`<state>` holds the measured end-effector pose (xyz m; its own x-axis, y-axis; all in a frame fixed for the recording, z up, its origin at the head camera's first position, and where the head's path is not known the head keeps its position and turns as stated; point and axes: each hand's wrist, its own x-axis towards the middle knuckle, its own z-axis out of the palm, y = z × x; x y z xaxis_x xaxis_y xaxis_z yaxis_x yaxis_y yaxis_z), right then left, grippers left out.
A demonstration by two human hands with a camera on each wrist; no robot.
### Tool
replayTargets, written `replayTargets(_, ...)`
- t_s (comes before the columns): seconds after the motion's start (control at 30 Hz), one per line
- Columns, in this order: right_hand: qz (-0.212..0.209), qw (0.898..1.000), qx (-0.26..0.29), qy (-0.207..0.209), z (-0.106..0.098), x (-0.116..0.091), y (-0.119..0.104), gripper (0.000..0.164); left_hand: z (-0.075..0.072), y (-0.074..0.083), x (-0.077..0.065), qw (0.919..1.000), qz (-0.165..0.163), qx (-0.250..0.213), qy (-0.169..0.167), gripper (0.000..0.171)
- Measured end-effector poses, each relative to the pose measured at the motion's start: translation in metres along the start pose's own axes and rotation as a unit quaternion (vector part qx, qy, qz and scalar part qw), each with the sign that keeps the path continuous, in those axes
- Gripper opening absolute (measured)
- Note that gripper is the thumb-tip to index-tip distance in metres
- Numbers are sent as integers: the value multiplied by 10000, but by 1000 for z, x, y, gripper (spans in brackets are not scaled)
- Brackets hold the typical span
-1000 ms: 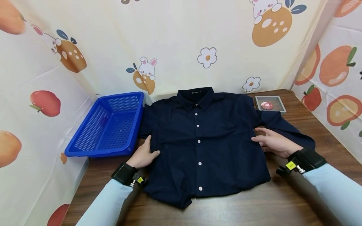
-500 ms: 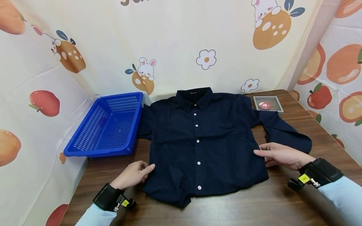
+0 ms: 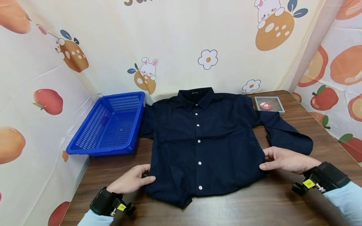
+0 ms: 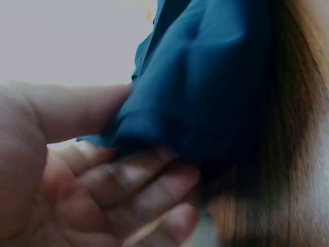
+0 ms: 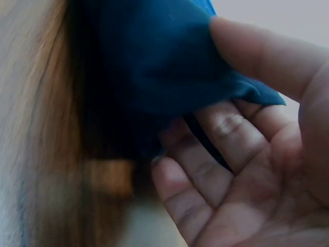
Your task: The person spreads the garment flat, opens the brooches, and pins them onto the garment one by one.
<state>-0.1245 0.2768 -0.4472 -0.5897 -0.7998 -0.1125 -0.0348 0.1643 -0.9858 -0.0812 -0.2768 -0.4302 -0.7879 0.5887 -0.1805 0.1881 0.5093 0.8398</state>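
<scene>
While the navy shirt [image 3: 181, 141] lies button side up on the counter [image 3: 240, 212], left hand [image 3: 131, 180] pinches the shirt's near-left edge; right hand [image 3: 289, 159] pinches the shirt's near-right edge. Blue basket [image 3: 99, 151] just left of shirt, gray tray [image 3: 276, 106] near its far-right side.

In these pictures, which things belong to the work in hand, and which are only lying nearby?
Belonging to the job:
dark blue shirt
left hand, pinching one side edge
right hand, pinching the opposite edge

Apparently just lying about:
blue basket, untouched
grey-rimmed tray
round red item in the tray
</scene>
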Motion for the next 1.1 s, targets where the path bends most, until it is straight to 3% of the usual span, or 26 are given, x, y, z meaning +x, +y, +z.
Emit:
replayTargets(0.17, -70, 9996, 112, 239, 3, 1, -10, 15, 1, 7, 5, 9968, 350, -702, 145, 32)
replayTargets(0.27, -237, 9991, 187, 306, 4, 1, -17, 16, 3, 12, 8, 9945, 527, -805, 425, 28)
replayTargets(0.33, -295, 9983, 381, 327, 5, 2, -20, 18, 4, 15, 10, 9929, 524, -820, 683, 26)
replayTargets(0.43, -294, 9934, 1085, 221, 7, 2, -26, 26, 5, 20, 12, 9903, 335, -774, 1108, 26)
replayTargets(0.57, -299, 9774, 2091, 33, 10, -2, -32, 37, 5, 23, 12, 9861, 206, -993, 1315, 28)
replayTargets(0.77, -332, 9511, 3070, -73, 17, -7, -42, 40, 5, 26, 10, 9669, 375, -2294, 1047, 29)
replayTargets(0.87, -254, 9412, 3369, -62, 18, -9, -45, 41, 4, 28, 9, 9600, 253, -2582, 1051, 28)
replayTargets(0.97, -154, 9378, 3468, -38, 18, -9, -42, 41, 4, 26, 8, 9615, -54, -2507, 1123, 25)
replayTargets(1.1, 302, 9566, 2870, 406, 20, -6, -29, 49, 8, 15, 10, 9762, -408, -1701, 1281, 16)
